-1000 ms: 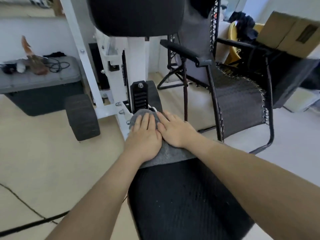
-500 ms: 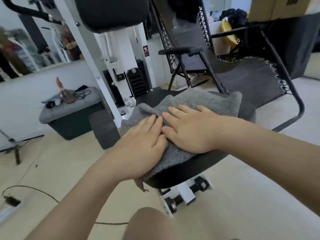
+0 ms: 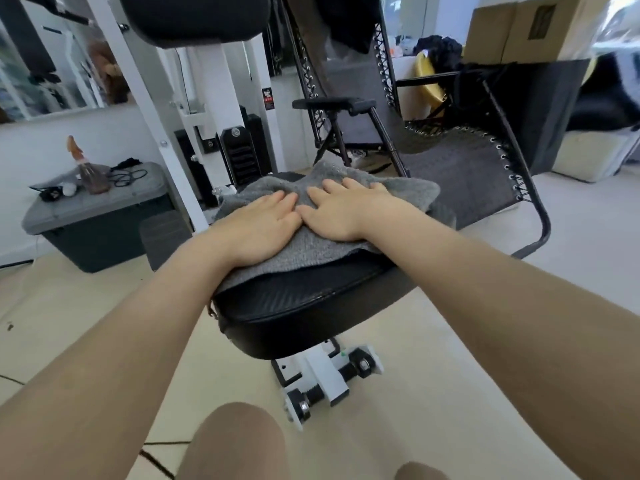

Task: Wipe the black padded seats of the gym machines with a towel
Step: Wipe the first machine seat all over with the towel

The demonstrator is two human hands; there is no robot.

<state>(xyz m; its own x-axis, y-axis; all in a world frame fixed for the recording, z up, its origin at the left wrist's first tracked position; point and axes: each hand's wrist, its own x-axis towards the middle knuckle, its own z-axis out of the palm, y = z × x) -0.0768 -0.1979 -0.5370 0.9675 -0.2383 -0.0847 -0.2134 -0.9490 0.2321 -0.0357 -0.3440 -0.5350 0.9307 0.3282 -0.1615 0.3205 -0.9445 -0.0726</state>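
A grey towel point(image 3: 408, 192) lies spread over the far part of a black padded seat point(image 3: 301, 306) on a white gym machine. My left hand point(image 3: 263, 226) and my right hand point(image 3: 343, 209) press flat on the towel side by side, palms down and thumbs nearly touching. The seat's near rim and front edge show bare below the towel. A second black pad point(image 3: 194, 19) hangs above on the white frame point(image 3: 138, 84).
A black mesh folding lounger point(image 3: 460, 164) stands right behind the seat. A grey-lidded storage box point(image 3: 100, 209) with cables and small items sits at left. Cardboard boxes point(image 3: 519, 29) stack at the back right. A black foam roller point(image 3: 162, 233) and the seat's white bracket point(image 3: 325, 375) are near my knees.
The view swung from looking down along the seat to looking across it. Both hands with the towel slid from the seat's narrow end near the post back over the broad part.
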